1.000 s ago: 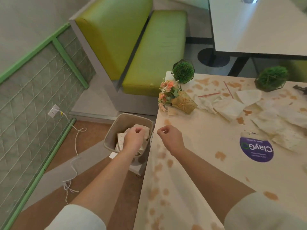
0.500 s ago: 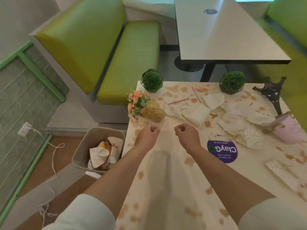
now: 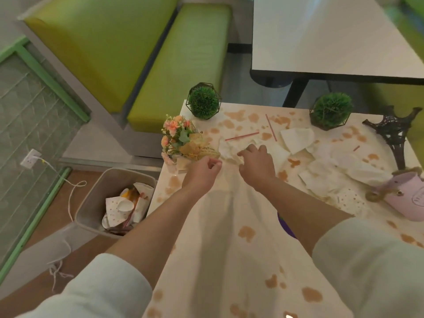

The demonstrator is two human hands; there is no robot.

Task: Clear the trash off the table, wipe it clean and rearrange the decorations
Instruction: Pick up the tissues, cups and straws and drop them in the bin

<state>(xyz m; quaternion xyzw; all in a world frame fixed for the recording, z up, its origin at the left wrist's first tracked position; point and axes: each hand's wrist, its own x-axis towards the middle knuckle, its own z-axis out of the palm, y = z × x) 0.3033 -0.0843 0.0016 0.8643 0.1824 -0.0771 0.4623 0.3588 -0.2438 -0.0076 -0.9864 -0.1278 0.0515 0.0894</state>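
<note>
At centre frame, both hands worked at the crumpled napkin (image 3: 229,149) on the stained table (image 3: 241,260): the right hand (image 3: 258,165) had its fingers curled onto the napkin's near edge, while the left hand (image 3: 202,173) hovered just beside it with thumb and forefinger pinched together, apparently on nothing. Just left of the napkin lay the flower bouquet (image 3: 183,142), tipped on its side at the table edge, so a careless pull could likely have dragged it off toward the bin (image 3: 91,203) at lower left. More napkins (image 3: 296,140) and red straws (image 3: 242,136) lay among wet brown spills at upper right, where a lifted napkin could probably have smeared or dripped.
</note>
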